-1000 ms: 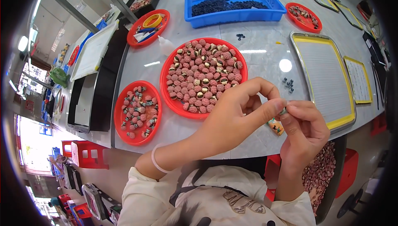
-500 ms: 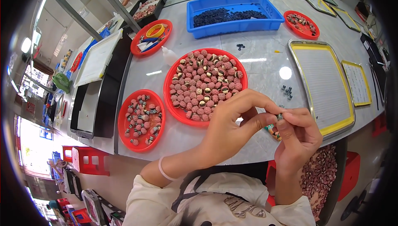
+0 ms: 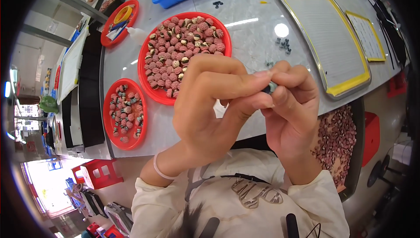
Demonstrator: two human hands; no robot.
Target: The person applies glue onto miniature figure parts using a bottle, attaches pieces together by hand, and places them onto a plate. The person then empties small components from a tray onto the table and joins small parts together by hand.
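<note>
A small dark-and-grey piece (image 3: pixel 271 87) lies between the fingertips, right of the large red tray (image 3: pixel 152 94). The left hand (image 3: pixel 208 104) and right hand (image 3: pixel 292 111) pinch it from opposite sides, thumb against forefinger.

Noted at upper left of bench (image 3: pixel 245 28): red plate (image 3: pixel 109 41) bearing yellow ring (image 3: pixel 118 19); white bottle (image 3: pixel 137 34) just beside. Logged at right: metal-edged tray (image 3: pixel 326 34) with yellow border, lined in pale ribbed sheet; near it, yellow-framed board (image 3: pixel 366 35). Recorded farther off: black box (image 3: pixel 92 96) at left, green rounded object (image 3: pixel 48 104) beyond. Observed on floor, lower left: red stool (image 3: pixel 107 182).
</note>
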